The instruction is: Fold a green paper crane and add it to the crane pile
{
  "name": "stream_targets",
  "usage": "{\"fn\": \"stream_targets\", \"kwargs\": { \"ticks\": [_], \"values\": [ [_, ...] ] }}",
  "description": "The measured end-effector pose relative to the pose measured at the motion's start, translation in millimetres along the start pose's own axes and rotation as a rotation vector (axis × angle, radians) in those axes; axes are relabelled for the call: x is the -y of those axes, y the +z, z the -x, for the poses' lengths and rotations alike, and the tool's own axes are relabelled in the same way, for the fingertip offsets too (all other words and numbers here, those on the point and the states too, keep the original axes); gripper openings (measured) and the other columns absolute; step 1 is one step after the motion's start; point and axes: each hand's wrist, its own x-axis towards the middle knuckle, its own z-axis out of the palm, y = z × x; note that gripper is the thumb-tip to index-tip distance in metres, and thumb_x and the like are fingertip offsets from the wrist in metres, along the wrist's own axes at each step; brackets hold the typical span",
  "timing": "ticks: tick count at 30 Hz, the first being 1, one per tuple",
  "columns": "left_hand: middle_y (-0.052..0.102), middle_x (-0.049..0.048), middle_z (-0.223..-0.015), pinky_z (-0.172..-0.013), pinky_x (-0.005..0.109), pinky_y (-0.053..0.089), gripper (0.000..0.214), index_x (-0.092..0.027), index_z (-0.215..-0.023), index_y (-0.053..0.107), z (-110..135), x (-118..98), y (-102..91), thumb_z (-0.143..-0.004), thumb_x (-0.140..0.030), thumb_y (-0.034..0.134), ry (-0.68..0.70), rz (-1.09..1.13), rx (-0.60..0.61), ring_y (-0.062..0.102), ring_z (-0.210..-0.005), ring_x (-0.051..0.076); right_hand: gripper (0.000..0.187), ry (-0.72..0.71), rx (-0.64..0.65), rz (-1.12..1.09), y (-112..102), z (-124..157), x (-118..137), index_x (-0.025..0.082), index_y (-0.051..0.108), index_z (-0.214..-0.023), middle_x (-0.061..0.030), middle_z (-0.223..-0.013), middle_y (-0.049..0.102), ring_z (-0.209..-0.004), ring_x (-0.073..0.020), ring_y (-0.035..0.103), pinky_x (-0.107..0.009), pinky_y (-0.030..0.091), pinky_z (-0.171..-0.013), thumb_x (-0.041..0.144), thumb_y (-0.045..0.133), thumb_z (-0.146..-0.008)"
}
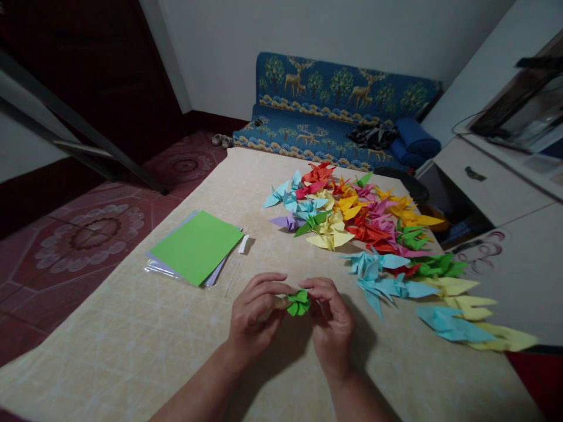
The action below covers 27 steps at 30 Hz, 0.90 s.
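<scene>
Between my two hands, just above the table, is a small piece of folded green paper (298, 303) with several petal-like folds. My left hand (259, 316) pinches its left side, thumb and fingers closed on the edge. On its right side my right hand (331, 319) grips it with curled fingers, partly hiding that edge. Ahead and to the left lies a stack of square paper with a green sheet (196, 246) on top, purple sheets and a clear wrapper under it. A small white paper strip (243, 244) rests beside the stack.
Many folded paper cranes (347, 214) in several colours cover the table's far right, with blue and yellow ones (455, 325) reaching toward the right edge. A cream cloth covers the table (132, 346). Behind stands a blue patterned sofa (316, 126); a white cabinet (519, 234) is at right.
</scene>
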Motion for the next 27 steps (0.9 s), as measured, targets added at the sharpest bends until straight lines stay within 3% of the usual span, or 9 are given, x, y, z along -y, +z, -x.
{"fn": "stream_targets", "kwargs": {
  "ticks": [3,7,9,13,19,27],
  "values": [
    [0.072,0.0053,-0.08,-0.073,0.031,0.053,0.012,-0.016,-0.078,0.066,2,-1,1.6,-0.075,-0.004,0.067,-0.183,0.088,-0.042,0.067,-0.079,0.018,0.008,0.031,-0.004,0.015,1,0,2,0.022,0.061,-0.087,-0.0042,-0.093,0.062,-0.089,-0.0178,0.06,-0.03,0.048,-0.076,0.014,0.06,-0.086],
    [0.067,-0.0014,-0.065,-0.057,0.02,0.048,0.015,-0.016,-0.071,0.062,3,1,5.7,-0.07,-0.013,0.077,-0.691,0.337,-0.146,0.062,-0.06,0.01,0.014,0.177,-0.046,0.0,5,1,2,0.022,0.061,-0.092,-0.0017,-0.085,0.062,-0.076,-0.0152,0.061,-0.025,0.049,-0.065,0.02,0.068,-0.081],
    [0.065,-0.0034,-0.063,-0.056,0.018,0.047,0.024,-0.017,-0.078,0.06,3,4,7.4,-0.066,-0.015,0.081,-0.834,0.485,-0.196,0.06,-0.058,0.01,0.026,0.29,-0.033,-0.037,6,0,3,0.022,0.061,-0.102,-0.0021,-0.084,0.064,-0.072,-0.0155,0.062,-0.025,0.05,-0.062,0.024,0.071,-0.078],
    [0.066,-0.0016,-0.065,-0.059,0.019,0.048,0.033,-0.014,-0.089,0.065,2,6,9.9,-0.063,-0.017,0.083,-0.938,0.564,-0.149,0.06,-0.06,0.01,0.014,0.384,0.06,-0.064,7,-4,6,0.019,0.065,-0.088,-0.0021,-0.079,0.064,-0.07,-0.0159,0.062,-0.024,0.049,-0.062,0.03,0.068,-0.08],
    [0.06,-0.0017,-0.054,-0.05,0.015,0.039,0.023,-0.01,-0.068,0.069,-1,2,12.8,-0.062,-0.025,0.085,-1.064,0.589,-0.114,0.051,-0.049,0.005,0.016,0.5,0.049,-0.142,8,-7,8,0.018,0.063,-0.076,0.0001,-0.069,0.062,-0.065,-0.0139,0.059,-0.022,0.047,-0.061,0.033,0.066,-0.081],
    [0.06,0.0008,-0.052,-0.045,0.018,0.039,0.03,-0.009,-0.064,0.067,-1,3,12.8,-0.066,-0.036,0.08,-1.116,0.513,-0.116,0.049,-0.045,0.007,0.024,0.563,0.006,-0.066,10,-2,0,0.016,0.061,-0.074,0.0026,-0.06,0.053,-0.049,-0.0081,0.042,-0.018,0.032,-0.043,0.04,0.064,-0.081]
  ]
}}
